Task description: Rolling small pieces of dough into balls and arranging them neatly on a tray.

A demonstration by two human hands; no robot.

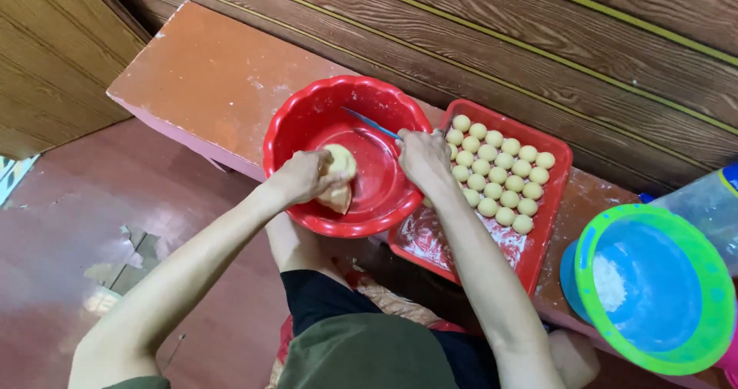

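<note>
My left hand (304,175) grips a pale yellow lump of dough (339,183) inside a round red bowl (307,116). Over the bowl's right side, my right hand (423,158) is closed on a thin blue-handled tool (370,123) whose tip points up-left across the bowl. To the right of the bowl sits a red rectangular tray (557,154) holding several small dough balls (500,170) in rows, with flour dusted on its near end.
Bowl and tray rest on a low red-brown bench (207,74) against a wood-panel wall. A blue bowl with a green rim (653,289), holding some white flour, stands at the right. A clear plastic container (711,201) is behind it. My knees are below the bench.
</note>
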